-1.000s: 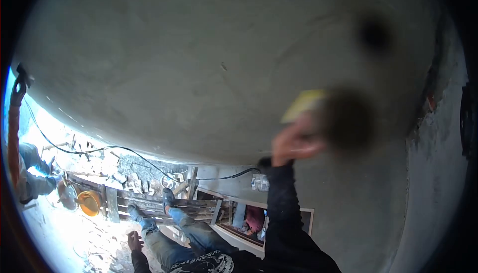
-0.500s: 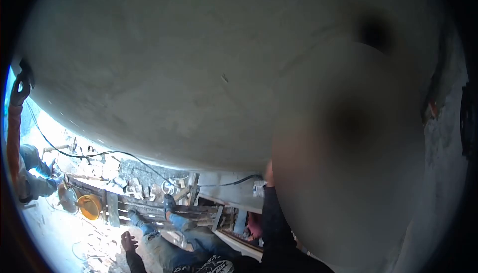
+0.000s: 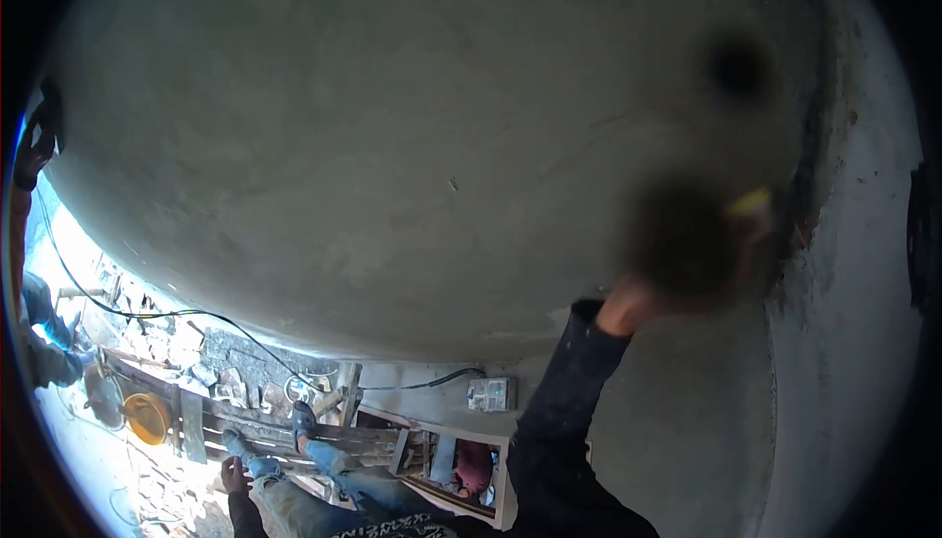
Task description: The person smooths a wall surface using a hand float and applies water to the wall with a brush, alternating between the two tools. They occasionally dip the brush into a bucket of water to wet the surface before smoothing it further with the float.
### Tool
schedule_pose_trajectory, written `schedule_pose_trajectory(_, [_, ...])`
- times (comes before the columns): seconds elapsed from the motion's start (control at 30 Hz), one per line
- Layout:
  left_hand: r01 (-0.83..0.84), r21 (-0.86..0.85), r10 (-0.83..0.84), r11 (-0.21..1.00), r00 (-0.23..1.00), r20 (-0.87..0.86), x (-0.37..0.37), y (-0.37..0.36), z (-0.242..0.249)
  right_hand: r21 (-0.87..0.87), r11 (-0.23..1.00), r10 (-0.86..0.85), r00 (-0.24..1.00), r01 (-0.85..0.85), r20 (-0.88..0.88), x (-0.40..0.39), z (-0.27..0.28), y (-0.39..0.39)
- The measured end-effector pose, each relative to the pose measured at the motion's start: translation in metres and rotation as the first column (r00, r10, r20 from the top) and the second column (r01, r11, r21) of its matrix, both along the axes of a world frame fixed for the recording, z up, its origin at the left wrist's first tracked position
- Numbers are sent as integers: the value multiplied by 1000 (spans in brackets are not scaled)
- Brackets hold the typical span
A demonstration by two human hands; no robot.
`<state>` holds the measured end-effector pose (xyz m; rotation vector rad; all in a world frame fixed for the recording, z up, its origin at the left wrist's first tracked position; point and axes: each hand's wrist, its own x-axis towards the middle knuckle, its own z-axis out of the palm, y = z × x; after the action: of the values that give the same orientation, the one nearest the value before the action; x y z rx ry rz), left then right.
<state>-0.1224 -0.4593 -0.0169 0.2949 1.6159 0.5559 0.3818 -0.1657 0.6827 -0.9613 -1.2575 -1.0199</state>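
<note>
At six o'clock, the person wears a black top [image 3: 392, 526] with white lettering on its front, and the long right sleeve [image 3: 564, 410] is also black. Toward seven o'clock are faded blue jeans [image 3: 329, 507], dark shoes [image 3: 305, 420] and the bare left hand [image 3: 234, 476].

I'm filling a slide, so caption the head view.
Right hand raised with a yellow object at a broad grey surface, left hand lowered.

A grey plastered surface [image 3: 343, 165] is spreading beyond the right hand [image 3: 754, 232], with a paler wall [image 3: 854, 302] rising to its right. Bright light is flooding the rubble [image 3: 172, 484] left of the left hand [image 3: 235, 476], and a framed opening [image 3: 502, 474] is showing between the hands.
</note>
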Motion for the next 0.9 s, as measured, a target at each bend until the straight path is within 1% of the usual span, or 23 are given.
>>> schedule_pose_trajectory(0.03, [13,-25,-14,1000,1000,-25,-1,-2,-4,9,1000,14,1000,-14,5,-35,12,18])
schedule_pose_trajectory(0.1, [10,-89,-16,996,997,-77,-11,-9,-14,-2,963,-268,960,269,79,-130,11,47])
schedule_pose_trajectory(0.13, [5,-85,-11,996,997,-77,-9,-8,-14,-134,963,-198,951,233,236,-135,-11,43])
schedule_pose_trajectory(0.17, [-81,-148,68,986,993,-91,-12,-7,-12,-266,940,-107,922,216,373,-129,-39,29])
schedule_pose_trajectory(0.2, [-173,-215,153,961,982,-108,-13,-9,-13,-302,908,-142,893,290,428,-113,-59,11])
schedule_pose_trajectory(0.23, [-207,-200,198,958,978,-65,-14,-10,-14,-335,870,-169,858,361,486,-94,-73,-4])
schedule_pose_trajectory(0.27, [-224,-200,216,954,975,-60,-18,-14,-18,-216,931,-213,920,293,330,-72,-82,-4])
schedule_pose_trajectory(0.3, [-192,-145,191,971,981,-22,-17,-16,-25,-77,970,-215,963,230,163,-57,-80,4])
schedule_pose_trajectory(0.33, [-157,-89,159,984,987,11,-16,-17,-29,-16,998,-69,996,68,-52,-68,-51,13])
schedule_pose_trajectory(0.37, [-117,-62,119,991,993,28,-18,-17,-25,65,995,84,962,-69,-259,-91,-21,24])
schedule_pose_trajectory(0.43, [-102,-75,101,992,995,-28,-27,-26,-18,108,970,239,938,-218,-252,-125,11,57])
schedule_pose_trajectory(0.47, [-85,-78,78,993,994,-81,-28,-23,-18,111,967,250,935,-229,-251,-144,4,61])
schedule_pose_trajectory(0.5, [-110,-106,98,988,989,-108,-32,-25,-20,-110,987,114,993,-114,-9,-175,-19,64])
schedule_pose_trajectory(0.53, [-107,-102,95,989,989,-112,-34,-27,-22,-287,956,12,967,64,255,-204,-43,63])
schedule_pose_trajectory(0.57, [-200,-167,184,965,977,-109,-36,-25,-25,-399,873,-41,858,280,513,-220,-56,56])
schedule_pose_trajectory(0.6, [-298,-236,279,925,954,-109,-35,-26,-28,-422,854,-58,860,306,507,-202,-74,44])
schedule_pose_trajectory(0.63, [-341,-220,332,914,940,-79,-33,-28,-33,-445,835,-63,861,322,505,-172,-97,35])
schedule_pose_trajectory(0.7, [-324,-116,325,939,946,-12,-27,-36,-27,-129,966,-188,953,222,237,-118,-102,27])
schedule_pose_trajectory(0.73, [-304,-35,305,952,952,26,-19,-36,-25,-19,995,-94,995,94,27,-124,-67,38])
schedule_pose_trajectory(0.77, [-258,16,259,966,966,-5,-16,-38,-21,104,995,13,983,7,-185,-138,-38,46])
schedule_pose_trajectory(0.8, [-208,31,208,978,978,-12,-19,-43,-15,86,996,-5,982,22,-191,-146,-37,46])
schedule_pose_trajectory(0.83, [-196,-32,195,980,980,-32,-22,-51,-11,-32,997,-74,997,73,-27,-157,-43,50])
schedule_pose_trajectory(0.9, [-215,-172,212,961,977,-34,-31,-57,-26,-213,954,-139,942,210,306,-179,-56,60])
